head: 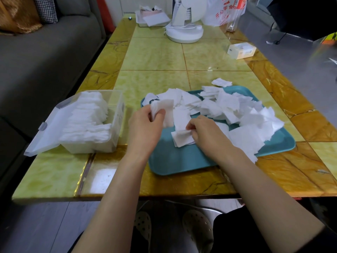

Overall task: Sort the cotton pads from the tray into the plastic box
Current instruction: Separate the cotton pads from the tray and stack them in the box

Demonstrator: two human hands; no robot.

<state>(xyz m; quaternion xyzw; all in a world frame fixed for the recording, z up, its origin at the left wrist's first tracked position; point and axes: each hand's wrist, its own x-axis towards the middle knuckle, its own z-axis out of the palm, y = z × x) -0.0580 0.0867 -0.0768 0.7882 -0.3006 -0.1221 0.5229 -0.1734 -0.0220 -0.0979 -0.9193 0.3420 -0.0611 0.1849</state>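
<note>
- Head view, far left: grey sofa [45, 57] running along the table [155, 57].
- Clear plastic box [116, 123] sitting on the table's left side, lid [45, 132] hanging open to the left, rows of cotton pads [85, 121] standing packed inside.
- Left hand [144, 128] hovering over the near-left corner of the teal tray [182, 159], fingers curled tight and thumb pressing, clamping a small bunch of pads [162, 106] upright.
- Right hand [207, 134] reaching onto the tray just right of the left hand, fingertips [189, 127] pinching together on the top edge of a flat little stack [182, 138] lying on the tray.
- Loose pile of pads [237, 110] covering the tray's far and right parts, some hanging over the right rim.
- A few stray pads [221, 82] lying on the table just beyond the tray.
- Farther back: white fan base [184, 32] and a small box [240, 50] sitting on the table.
</note>
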